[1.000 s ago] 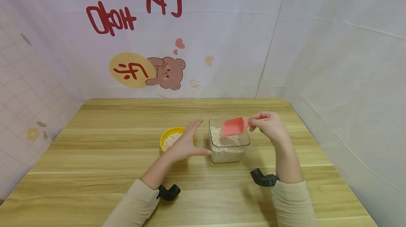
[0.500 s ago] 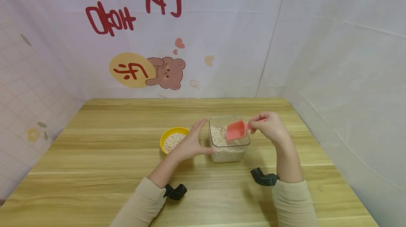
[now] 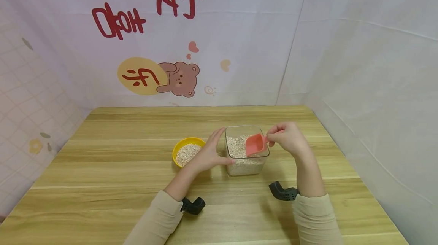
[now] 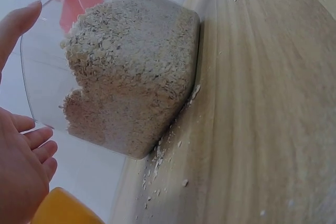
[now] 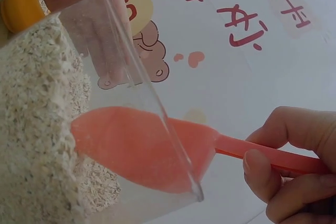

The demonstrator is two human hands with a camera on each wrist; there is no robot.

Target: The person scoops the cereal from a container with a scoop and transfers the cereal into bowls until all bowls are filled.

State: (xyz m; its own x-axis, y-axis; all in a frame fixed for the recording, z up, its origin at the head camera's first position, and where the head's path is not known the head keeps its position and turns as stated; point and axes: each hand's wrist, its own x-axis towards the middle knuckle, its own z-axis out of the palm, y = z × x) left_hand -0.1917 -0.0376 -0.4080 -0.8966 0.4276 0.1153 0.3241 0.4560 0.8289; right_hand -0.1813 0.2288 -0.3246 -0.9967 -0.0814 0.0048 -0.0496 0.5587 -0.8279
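Note:
A clear square container (image 3: 246, 167) holds oat flakes (image 3: 237, 146). My right hand (image 3: 289, 136) grips the handle of a pink scoop (image 3: 254, 144). In the right wrist view, the pink scoop (image 5: 136, 148) slants down inside the wall, its front edge dug into the oats. My left hand (image 3: 207, 155) spreads at the container's left side, thumb along the near side and fingers toward the far left corner. In the left wrist view, the thumb of my left hand (image 4: 21, 166) lies at the rim and the fingers are fairly straight. A yellow bowl (image 3: 175, 155) with oats stands left, partly behind that hand.
Loose flakes (image 4: 157, 163) are scattered on the wooden table (image 3: 119, 169) beside the container. Dark curved mounts (image 3: 194, 206) sit at both wrists. A white printed cloth (image 3: 256, 54) hangs behind the table, with more cloth at both sides.
My left hand has moved right to the container, uncovering more of the yellow bowl. My right hand has lowered the scoop from above the container's opening into the oats.

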